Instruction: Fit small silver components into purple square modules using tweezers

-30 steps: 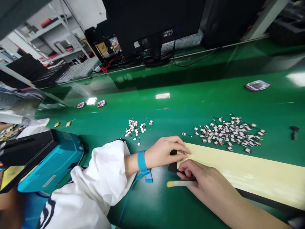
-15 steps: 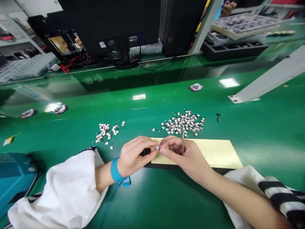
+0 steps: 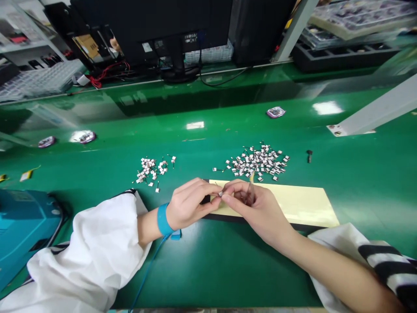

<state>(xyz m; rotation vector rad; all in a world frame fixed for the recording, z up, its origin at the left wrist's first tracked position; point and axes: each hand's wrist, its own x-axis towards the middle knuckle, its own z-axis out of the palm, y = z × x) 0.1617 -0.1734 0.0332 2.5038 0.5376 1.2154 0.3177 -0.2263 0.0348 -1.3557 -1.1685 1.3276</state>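
My left hand (image 3: 190, 204) pinches a tiny white component (image 3: 220, 194) between its fingertips, and the fingertips of my right hand (image 3: 254, 204) touch that piece from the other side. A slim pale tool (image 3: 251, 184), perhaps tweezers, stands up out of my right hand. Both hands hover over the near left part of a pale yellow sheet (image 3: 286, 202) lying on a black board. Beyond the sheet lies a large pile of small white wired components (image 3: 256, 163), and a smaller pile (image 3: 153, 170) lies to its left.
A blue wrist strap (image 3: 163, 219) with a cord circles my left wrist. A teal machine (image 3: 22, 221) stands at the left. Small purple-edged discs (image 3: 275, 112) and a black screw-like part (image 3: 309, 155) lie on the green bench, with a monitor's back (image 3: 150, 30) beyond.
The view has swung from tilted to nearly level. My hands have come together over the sheet's left part, with the tiny component pinched between them. Little differs over the last half second.
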